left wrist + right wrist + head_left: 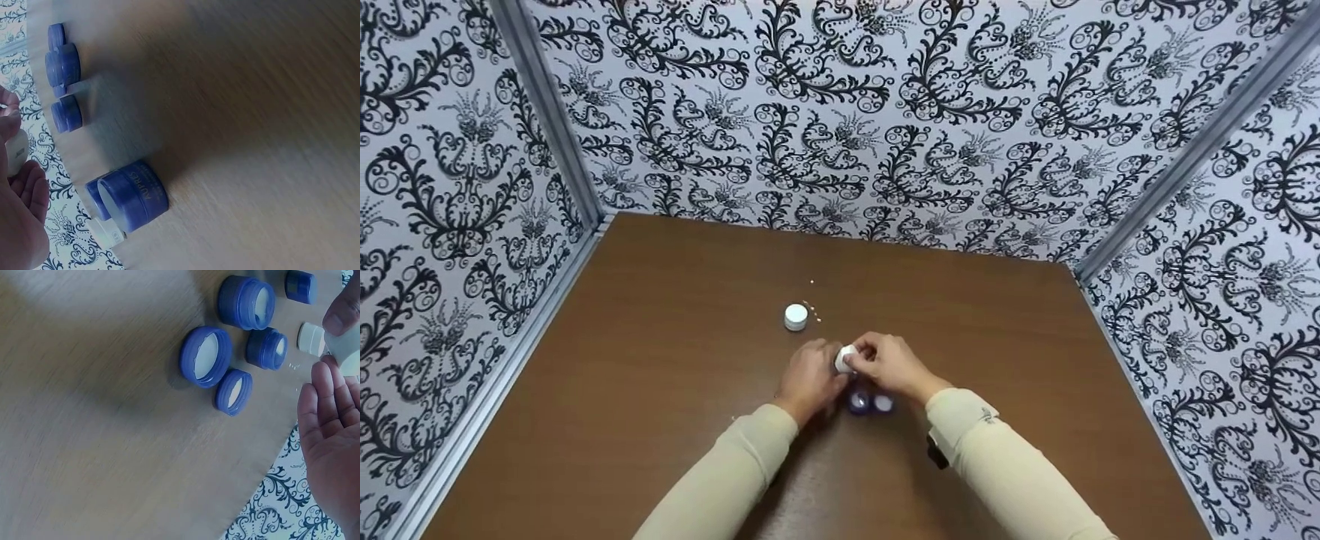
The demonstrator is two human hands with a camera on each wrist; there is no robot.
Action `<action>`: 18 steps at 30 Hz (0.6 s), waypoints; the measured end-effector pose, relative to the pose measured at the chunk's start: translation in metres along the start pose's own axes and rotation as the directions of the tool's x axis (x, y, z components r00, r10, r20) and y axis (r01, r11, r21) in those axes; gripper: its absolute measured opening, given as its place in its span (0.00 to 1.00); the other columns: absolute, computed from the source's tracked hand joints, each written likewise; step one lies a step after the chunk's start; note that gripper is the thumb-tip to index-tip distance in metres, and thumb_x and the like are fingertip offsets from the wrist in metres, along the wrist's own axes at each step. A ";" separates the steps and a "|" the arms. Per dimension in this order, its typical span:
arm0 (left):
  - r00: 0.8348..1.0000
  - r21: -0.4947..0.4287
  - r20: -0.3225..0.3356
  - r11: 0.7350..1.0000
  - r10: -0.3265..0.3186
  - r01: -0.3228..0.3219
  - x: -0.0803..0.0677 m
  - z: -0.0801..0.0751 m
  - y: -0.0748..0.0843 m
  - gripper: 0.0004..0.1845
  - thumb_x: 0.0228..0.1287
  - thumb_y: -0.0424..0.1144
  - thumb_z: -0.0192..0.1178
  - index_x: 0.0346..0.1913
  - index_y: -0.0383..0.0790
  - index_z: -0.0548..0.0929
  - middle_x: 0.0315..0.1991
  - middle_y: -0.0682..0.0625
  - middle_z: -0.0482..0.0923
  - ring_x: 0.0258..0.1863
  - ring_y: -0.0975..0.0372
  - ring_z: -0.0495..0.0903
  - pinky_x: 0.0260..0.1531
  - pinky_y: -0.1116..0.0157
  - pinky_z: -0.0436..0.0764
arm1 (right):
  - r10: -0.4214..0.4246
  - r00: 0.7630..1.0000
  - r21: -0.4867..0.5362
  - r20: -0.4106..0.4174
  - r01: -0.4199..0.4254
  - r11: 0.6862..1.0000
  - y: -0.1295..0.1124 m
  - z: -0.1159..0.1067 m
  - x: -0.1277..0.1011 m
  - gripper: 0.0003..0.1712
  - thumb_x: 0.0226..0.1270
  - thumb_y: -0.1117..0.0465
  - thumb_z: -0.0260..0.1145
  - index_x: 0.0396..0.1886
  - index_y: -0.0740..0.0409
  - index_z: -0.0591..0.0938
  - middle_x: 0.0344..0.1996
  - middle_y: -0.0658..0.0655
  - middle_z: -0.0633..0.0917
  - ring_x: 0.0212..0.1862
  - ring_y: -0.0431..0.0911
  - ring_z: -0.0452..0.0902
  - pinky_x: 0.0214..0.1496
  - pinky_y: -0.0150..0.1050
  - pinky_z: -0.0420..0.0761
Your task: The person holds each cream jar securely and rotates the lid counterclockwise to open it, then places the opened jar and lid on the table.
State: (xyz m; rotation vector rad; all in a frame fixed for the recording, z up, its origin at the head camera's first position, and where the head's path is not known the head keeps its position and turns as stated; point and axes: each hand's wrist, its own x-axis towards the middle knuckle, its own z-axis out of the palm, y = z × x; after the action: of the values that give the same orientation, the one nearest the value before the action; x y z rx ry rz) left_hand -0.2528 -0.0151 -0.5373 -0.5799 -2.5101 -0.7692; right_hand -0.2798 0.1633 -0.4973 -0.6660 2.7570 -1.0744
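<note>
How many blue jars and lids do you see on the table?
5, in the right wrist view: largest lid left, small lid below it, big jar on top, small jar beside, another at the upper edge. The hands may hide more.

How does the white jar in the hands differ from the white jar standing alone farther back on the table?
The held white jar is off the table, tilted, gripped between the left hand and right hand; the lone white jar stands upright on the brown table, untouched, with tiny specks beside it. Both are small, white and round.
</note>
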 end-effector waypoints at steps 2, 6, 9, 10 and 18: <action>1.000 -0.002 0.000 1.000 0.003 -0.003 -0.001 0.000 -0.001 0.16 0.42 0.38 0.75 0.36 0.38 0.84 0.29 0.49 0.80 0.31 0.55 0.79 0.35 0.57 0.79 | -0.008 1.000 0.002 0.002 0.008 1.000 0.000 0.001 0.000 0.13 0.66 0.52 0.70 0.39 0.58 0.84 0.29 0.48 0.83 0.33 0.43 0.78 0.38 0.39 0.78; 1.000 -0.010 -0.011 1.000 0.009 -0.009 0.000 -0.001 -0.001 0.15 0.43 0.38 0.75 0.34 0.38 0.84 0.28 0.48 0.80 0.31 0.55 0.79 0.34 0.56 0.79 | -0.024 1.000 0.011 0.002 0.024 1.000 -0.001 0.000 0.000 0.13 0.66 0.53 0.70 0.39 0.59 0.83 0.29 0.48 0.83 0.33 0.42 0.78 0.37 0.38 0.79; 1.000 -0.028 -0.012 1.000 0.012 -0.013 0.001 -0.001 0.000 0.15 0.43 0.38 0.75 0.34 0.38 0.84 0.29 0.48 0.80 0.31 0.55 0.80 0.34 0.56 0.80 | -0.026 1.000 0.017 0.004 0.026 1.000 -0.001 -0.001 0.000 0.12 0.65 0.55 0.71 0.38 0.59 0.83 0.29 0.49 0.83 0.32 0.42 0.78 0.37 0.37 0.79; 1.000 -0.035 -0.013 0.999 0.013 -0.013 0.001 -0.001 0.000 0.15 0.42 0.38 0.75 0.35 0.38 0.84 0.29 0.48 0.80 0.31 0.55 0.80 0.34 0.56 0.80 | -0.033 0.999 0.020 0.006 0.033 0.999 -0.001 -0.001 0.000 0.12 0.65 0.55 0.71 0.38 0.59 0.83 0.29 0.49 0.83 0.33 0.43 0.79 0.37 0.38 0.79; 0.999 -0.064 0.007 0.997 0.048 -0.048 -0.003 0.002 -0.002 0.11 0.47 0.37 0.74 0.33 0.38 0.84 0.27 0.50 0.80 0.30 0.56 0.80 0.34 0.57 0.79 | -0.082 0.994 -0.061 0.077 0.087 0.994 0.006 -0.003 0.002 0.14 0.59 0.56 0.75 0.41 0.58 0.84 0.30 0.46 0.83 0.35 0.44 0.81 0.38 0.36 0.80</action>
State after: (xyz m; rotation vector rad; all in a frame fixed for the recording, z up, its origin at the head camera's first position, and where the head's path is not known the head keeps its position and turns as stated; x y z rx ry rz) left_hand -0.2522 -0.0165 -0.5415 -0.6641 -2.4777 -0.8327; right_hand -0.2845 0.1684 -0.4985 -0.8203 2.7323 -0.9591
